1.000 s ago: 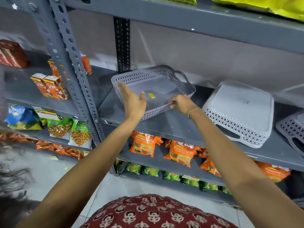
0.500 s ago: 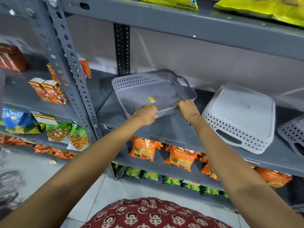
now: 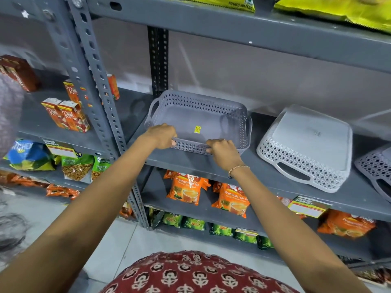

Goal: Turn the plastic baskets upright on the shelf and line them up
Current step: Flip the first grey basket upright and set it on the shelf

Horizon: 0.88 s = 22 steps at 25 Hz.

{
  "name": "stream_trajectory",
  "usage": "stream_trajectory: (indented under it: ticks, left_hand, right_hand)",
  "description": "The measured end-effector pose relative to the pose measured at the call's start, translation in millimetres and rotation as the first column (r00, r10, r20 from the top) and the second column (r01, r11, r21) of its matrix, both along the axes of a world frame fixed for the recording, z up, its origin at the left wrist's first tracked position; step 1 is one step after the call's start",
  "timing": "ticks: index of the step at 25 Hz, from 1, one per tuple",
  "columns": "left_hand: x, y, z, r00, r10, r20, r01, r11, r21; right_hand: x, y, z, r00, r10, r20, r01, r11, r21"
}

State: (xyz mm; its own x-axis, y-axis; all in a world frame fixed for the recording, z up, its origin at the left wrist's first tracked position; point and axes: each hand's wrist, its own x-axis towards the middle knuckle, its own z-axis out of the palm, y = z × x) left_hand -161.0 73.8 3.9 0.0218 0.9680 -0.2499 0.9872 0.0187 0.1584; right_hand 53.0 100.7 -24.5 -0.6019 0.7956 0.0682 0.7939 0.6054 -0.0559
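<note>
So, the shelf (image 3: 190, 166) is a grey steel rack, and the three baskets sit on the level at the person's chest. Well off to the right of the fingers, a white basket (image 3: 306, 144) lies upside down, bottom up, handle slot facing out. Beyond it, at the frame's edge, a third basket (image 3: 376, 166) is only partly in view and seems overturned too. Directly under the fingers is the grey basket (image 3: 198, 121), already mouth up, at the left end of the shelf near the upright post, with a small yellow sticker (image 3: 197, 129) on its floor just beyond the hands.

Both hands are on its near rim. The left hand (image 3: 161, 135) has its fingers curled closed over the rim towards the left corner; the right hand (image 3: 222, 151) grips the same rim further right, fingers hooked over the edge, a thin bracelet (image 3: 238, 169) at the wrist.

This looks like the squaring-up step for the first basket. To do it well, I'd keep the two grips apart on the rim so it doesn't twist, slide it rather than lift, and set its front edge parallel with the shelf lip, close to the post, leaving room on the right for the other two once they are flipped.
</note>
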Motion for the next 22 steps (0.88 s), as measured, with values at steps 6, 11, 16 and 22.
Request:
stream_trajectory:
  ticks: [6,11,16,22]
  left_hand:
    - [12,-10,7,0.980,-0.040,0.193,0.040,0.999,0.004]
    - [77,-8,31,0.918,-0.204,0.341,0.129,0.965,0.229]
    - [157,10,26,0.870,-0.354,0.344,0.243,0.914,0.325]
    - [268,29,19,0.816,-0.450,0.364,0.347,0.884,0.314]
  right_hand:
    - [9,-9,12,0.960,-0.075,-0.268,0.077,0.997,-0.001]
    - [51,-23,38,0.781,-0.164,-0.602,0.233,0.972,0.038]
    - [126,-27,47,0.491,-0.363,-0.792,0.452,0.883,-0.125]
    - [253,-22,38,-0.013,-0.565,-0.825,0.583,0.666,-0.465]
